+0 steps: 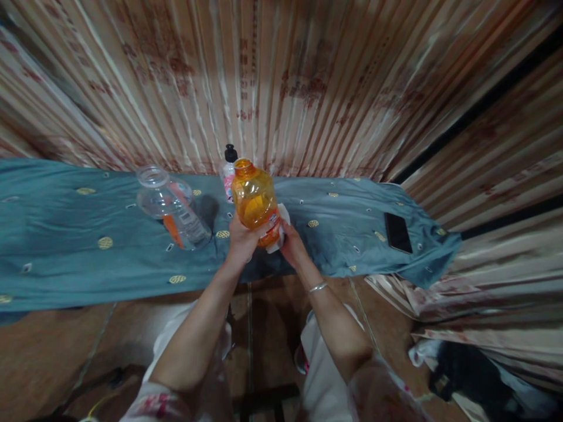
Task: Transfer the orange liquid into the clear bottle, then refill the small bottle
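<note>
An orange see-through plastic bottle (254, 198) stands upright in my grasp above the near edge of a blue-cloth table (65, 258). My left hand (240, 237) grips its lower part from the left. My right hand (292, 245) presses a white cloth or tissue (281, 225) against the bottle's lower right side. A silver bangle sits on my right wrist.
A clear empty bottle (173, 208) lies tilted on the cloth to the left. A small black-capped bottle with a pink label (229, 170) stands behind the orange one. A black phone (398, 232) lies at the right end. Pleated curtains hang behind and to the right.
</note>
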`<action>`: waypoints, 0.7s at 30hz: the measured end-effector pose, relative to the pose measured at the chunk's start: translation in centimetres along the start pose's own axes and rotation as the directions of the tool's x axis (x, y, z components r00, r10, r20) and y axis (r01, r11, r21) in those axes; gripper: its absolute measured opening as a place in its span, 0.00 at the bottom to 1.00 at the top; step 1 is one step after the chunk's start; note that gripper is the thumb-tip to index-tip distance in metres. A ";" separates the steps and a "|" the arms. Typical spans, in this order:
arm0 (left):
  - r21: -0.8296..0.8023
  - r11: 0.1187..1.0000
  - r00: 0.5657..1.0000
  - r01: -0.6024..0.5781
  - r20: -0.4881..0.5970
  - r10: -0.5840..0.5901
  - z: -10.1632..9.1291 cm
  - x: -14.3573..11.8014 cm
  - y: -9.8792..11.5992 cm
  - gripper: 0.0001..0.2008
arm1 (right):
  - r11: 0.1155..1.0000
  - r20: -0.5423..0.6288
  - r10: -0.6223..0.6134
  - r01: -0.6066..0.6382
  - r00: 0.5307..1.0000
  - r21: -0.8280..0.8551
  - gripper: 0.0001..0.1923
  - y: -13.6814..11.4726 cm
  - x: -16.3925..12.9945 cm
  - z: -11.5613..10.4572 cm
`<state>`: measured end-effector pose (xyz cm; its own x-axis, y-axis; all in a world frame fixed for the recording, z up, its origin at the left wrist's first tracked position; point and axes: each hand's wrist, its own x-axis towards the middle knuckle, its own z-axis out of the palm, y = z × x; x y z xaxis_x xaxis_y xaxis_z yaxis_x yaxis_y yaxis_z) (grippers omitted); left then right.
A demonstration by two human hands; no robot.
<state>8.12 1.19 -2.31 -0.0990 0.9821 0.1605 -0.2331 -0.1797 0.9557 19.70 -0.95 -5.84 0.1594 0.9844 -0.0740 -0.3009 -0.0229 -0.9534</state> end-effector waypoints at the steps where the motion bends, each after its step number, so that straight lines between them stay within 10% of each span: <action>1: 0.003 1.000 1.000 0.002 -0.005 -0.002 0.0 0.0 0.0 0.39 | 1.000 0.001 0.013 -0.013 1.000 0.001 0.31 0.2 0.2 0.0; 12: 0.056 0.998 0.990 -0.010 0.143 0.002 0.2 -0.7 -0.2 0.35 | 0.995 -0.081 -0.079 0.074 0.994 -0.064 0.25 -1.4 0.2 -1.3; 21: 0.151 0.985 0.986 -0.081 0.157 0.057 1.1 -1.3 -0.8 0.31 | 0.848 -0.035 -0.404 0.359 0.914 -0.390 0.28 -7.4 -3.5 0.6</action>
<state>9.53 0.13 -3.02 0.0407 0.9671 0.2513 -0.0751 -0.2478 0.9659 20.76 -4.16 1.67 0.2999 0.9032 0.3069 0.1688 0.2664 -0.9490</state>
